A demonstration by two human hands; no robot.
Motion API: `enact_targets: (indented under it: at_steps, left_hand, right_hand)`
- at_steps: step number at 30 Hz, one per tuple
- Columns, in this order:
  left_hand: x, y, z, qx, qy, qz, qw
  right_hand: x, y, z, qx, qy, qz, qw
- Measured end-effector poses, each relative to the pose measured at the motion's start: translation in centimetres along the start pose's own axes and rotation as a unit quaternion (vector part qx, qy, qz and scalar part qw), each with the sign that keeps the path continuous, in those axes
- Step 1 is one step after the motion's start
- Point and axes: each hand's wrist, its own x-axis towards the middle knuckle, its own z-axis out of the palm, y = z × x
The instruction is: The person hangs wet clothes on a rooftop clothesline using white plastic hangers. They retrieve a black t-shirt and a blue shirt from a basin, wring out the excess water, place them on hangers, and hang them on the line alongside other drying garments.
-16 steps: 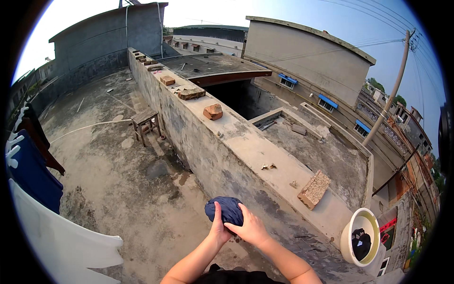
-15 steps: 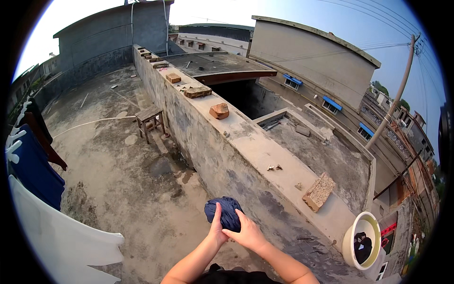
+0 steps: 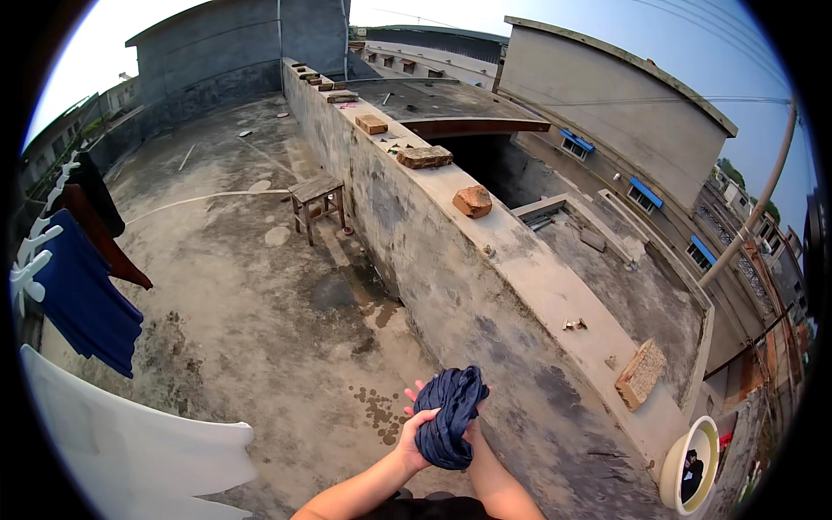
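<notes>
- Dark-blue crumpled fabric bundle [image 3: 449, 420]: being held up at lower centre, close in front of the person's body, just beside the long weathered concrete wall [image 3: 537, 286].
- Left hand [image 3: 416, 440]: gripping the near left side, thumb pressing across the front; other fingers mostly hiding, so can't tell how far they're curling.
- Right hand [image 3: 473, 430]: bracing from behind and below; cloth is covering most of it, so finger spread can't be told.
- Fingertips are poking out past the far left edge of the bundle; owner hand unclear.
- Step, by judgement: compressing the cloth between both palms. Working well would mean tucking loose folds inward first, then pressing evenly from both sides rather than pinching one spot.
- Right palm should be supporting from beneath so layers aren't slipping out; left thumb should be pinning the outer folds.
- Dark wet-looking spots [image 3: 379, 416] are marking the grey concrete floor [image 3: 260, 347]; holding the bundle out over there would probably be keeping drips off clothing.
- Keeping clear of the rough wall edge seems wise: fabric could be snagging or picking up grit.
- Round cream plastic tub [image 3: 671, 475] with dark cloth inside is standing at lower right, well apart from the hands.
</notes>
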Motion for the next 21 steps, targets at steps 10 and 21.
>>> enact_targets:
  at_steps: [10, 21]
  left_hand:
    - [-0.8, 6.4, 1.9, 0.296, 0.118, -0.098, 0.943]
    - [11.5, 15.8, 4.2, 0.849, 0.374, 0.142, 0.346]
  right_hand:
    - [7.7, -3.1, 1.8, -0.146, 0.165, 0.142, 0.965]
    - [25.3, -6.0, -3.9, -0.665, 0.266, -0.074, 0.694]
